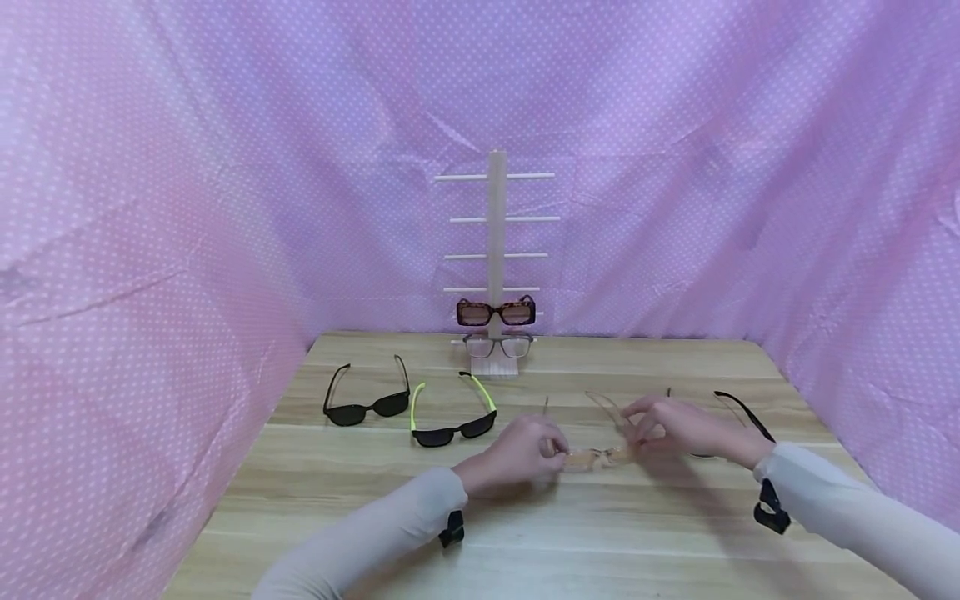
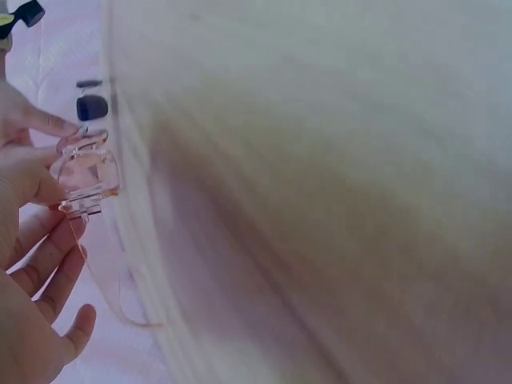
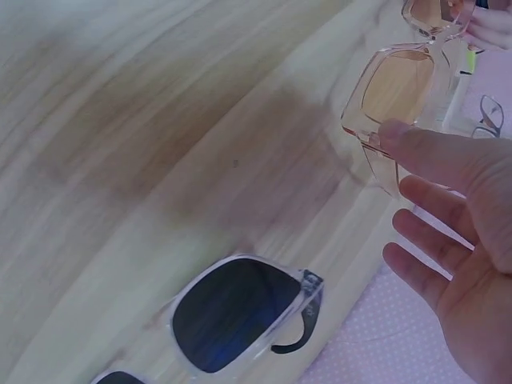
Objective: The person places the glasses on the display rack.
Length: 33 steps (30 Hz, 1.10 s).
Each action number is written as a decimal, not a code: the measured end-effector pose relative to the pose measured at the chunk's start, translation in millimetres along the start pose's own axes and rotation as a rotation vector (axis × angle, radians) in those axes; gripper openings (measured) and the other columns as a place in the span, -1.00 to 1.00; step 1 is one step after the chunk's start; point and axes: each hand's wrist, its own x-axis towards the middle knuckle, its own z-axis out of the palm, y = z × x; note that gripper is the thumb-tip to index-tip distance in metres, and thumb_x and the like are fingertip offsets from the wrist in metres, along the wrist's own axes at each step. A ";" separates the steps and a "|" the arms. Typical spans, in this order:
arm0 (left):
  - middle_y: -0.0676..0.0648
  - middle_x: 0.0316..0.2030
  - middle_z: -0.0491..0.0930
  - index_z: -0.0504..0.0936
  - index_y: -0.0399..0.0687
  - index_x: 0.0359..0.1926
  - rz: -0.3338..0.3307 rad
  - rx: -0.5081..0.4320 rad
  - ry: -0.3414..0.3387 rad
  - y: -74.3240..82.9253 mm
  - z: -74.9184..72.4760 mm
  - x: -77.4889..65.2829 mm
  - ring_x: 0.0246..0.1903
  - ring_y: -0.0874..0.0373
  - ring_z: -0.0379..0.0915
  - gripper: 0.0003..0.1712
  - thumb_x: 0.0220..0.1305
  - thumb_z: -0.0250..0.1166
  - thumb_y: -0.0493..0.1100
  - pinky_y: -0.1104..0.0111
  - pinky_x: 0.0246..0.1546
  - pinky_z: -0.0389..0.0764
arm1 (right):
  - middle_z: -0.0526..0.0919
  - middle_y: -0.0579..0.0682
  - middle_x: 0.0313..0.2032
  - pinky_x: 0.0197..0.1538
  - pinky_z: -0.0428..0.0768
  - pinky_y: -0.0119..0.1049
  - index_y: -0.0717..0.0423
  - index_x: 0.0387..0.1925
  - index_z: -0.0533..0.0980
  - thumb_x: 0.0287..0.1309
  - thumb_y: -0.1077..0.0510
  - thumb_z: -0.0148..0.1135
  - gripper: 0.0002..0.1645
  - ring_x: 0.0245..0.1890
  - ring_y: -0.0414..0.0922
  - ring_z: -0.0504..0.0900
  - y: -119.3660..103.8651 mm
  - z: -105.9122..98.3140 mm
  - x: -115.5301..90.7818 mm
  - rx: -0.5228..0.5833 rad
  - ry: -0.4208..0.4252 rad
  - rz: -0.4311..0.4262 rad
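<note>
A pair of sunglasses [image 1: 581, 460] with a clear frame and pale orange lenses is between both hands, low over the table. My left hand [image 1: 521, 454] pinches its left end by the hinge. At the other end, my right hand [image 1: 678, 425] holds the corner, its thumb pressing the frame beside the orange lens [image 3: 398, 86]. The remaining right fingers [image 3: 432, 240] are spread apart from it. In the left wrist view, the thin temple of the sunglasses extends past the left hand [image 2: 32, 256]. Dark-lensed sunglasses [image 3: 236, 312] with a clear rim lie below the right hand.
A white display stand [image 1: 497, 225] with several pegs rises at the back. Tortoiseshell sunglasses [image 1: 496, 313] and grey-framed glasses [image 1: 498, 347] hang on its lower pegs. Black sunglasses [image 1: 367, 410] and sunglasses with yellow-green temples [image 1: 453, 433] lie on the wooden table [image 1: 300, 517] at left.
</note>
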 end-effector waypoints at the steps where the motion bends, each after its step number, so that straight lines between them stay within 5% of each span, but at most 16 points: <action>1: 0.18 -0.27 0.76 0.81 0.05 -0.28 -0.009 -0.017 0.001 -1.2 -2.5 0.5 -0.21 0.32 0.56 -0.93 0.25 0.41 -0.16 0.53 -0.02 0.53 | 0.73 0.22 0.02 0.02 0.69 0.06 -0.07 -0.33 0.79 -0.01 0.33 0.53 -0.76 0.02 0.20 0.67 0.3 -0.7 1.4 0.002 0.006 -0.014; 7: 0.17 -0.29 0.71 0.78 -0.03 -0.27 -0.110 -0.136 -0.002 -4.7 -21.8 3.8 -0.13 0.27 0.59 -0.94 0.23 0.41 -0.22 0.46 0.05 0.60 | 0.74 0.24 -0.04 0.01 0.69 0.05 0.04 -0.34 0.77 0.05 0.33 0.48 -0.85 -0.04 0.21 0.70 2.7 -8.5 8.9 0.056 0.042 -0.043; 11: 0.16 -0.30 0.73 0.78 -0.06 -0.26 -0.168 -0.221 0.016 -7.3 -33.7 6.0 0.06 0.20 0.62 -0.93 0.23 0.41 -0.24 0.31 0.33 0.50 | 0.75 0.19 -0.02 0.05 0.69 0.07 0.05 -0.30 0.75 0.11 0.27 0.47 -0.89 -0.01 0.20 0.69 4.0 -14.5 12.1 0.104 0.060 0.017; 16: 0.08 -0.31 0.76 0.77 -0.10 -0.25 -0.136 -0.249 0.066 -12.5 -41.0 8.0 -0.02 0.22 0.65 -0.92 0.23 0.38 -0.27 0.27 0.46 0.37 | 0.77 0.19 -0.06 0.02 0.71 0.01 0.11 -0.25 0.75 0.13 0.28 0.46 -0.87 -0.05 0.16 0.72 4.3 -19.9 13.9 0.132 0.146 -0.012; 24: -0.01 -0.26 0.77 0.77 -0.13 -0.24 -0.066 -0.274 0.162 -18.7 -54.8 12.6 -0.13 0.15 0.66 -0.92 0.26 0.38 -0.29 0.14 0.16 0.63 | 0.79 0.17 -0.09 -0.02 0.74 -0.12 0.11 -0.24 0.75 0.11 0.35 0.44 -0.83 -0.12 0.10 0.76 1.1 -30.2 18.2 0.179 0.300 -0.031; 33: -0.06 -0.21 0.76 0.76 -0.16 -0.19 -0.044 -0.312 0.240 -24.9 -78.1 19.0 -0.06 0.08 0.66 -0.91 0.32 0.36 -0.30 0.06 0.21 0.60 | 0.78 0.18 -0.06 0.05 0.70 0.09 0.12 -0.22 0.75 0.16 0.33 0.41 -0.84 -0.06 0.18 0.75 1.3 -42.1 32.6 0.211 0.316 0.064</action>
